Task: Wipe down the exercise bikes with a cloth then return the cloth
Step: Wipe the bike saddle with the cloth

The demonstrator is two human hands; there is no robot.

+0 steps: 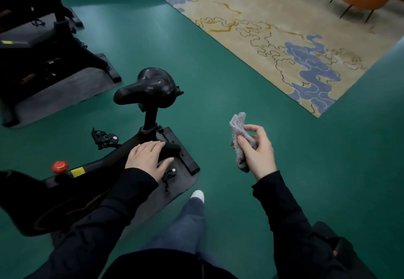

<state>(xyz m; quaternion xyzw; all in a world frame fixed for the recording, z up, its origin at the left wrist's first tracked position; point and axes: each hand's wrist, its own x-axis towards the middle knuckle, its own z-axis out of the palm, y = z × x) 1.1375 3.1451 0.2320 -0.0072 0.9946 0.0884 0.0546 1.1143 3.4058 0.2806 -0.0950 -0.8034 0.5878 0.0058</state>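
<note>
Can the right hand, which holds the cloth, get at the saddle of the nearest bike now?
Probably yes: only bare green floor shows between the right hand, gripping the cloth, and the saddle; nothing blocks it.

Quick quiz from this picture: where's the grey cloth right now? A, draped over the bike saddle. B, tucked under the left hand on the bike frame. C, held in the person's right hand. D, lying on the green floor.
C: the right hand grips the bunched grey cloth in the air over the green floor, well clear of the saddle, while the left hand rests bare on the bike frame.
</note>
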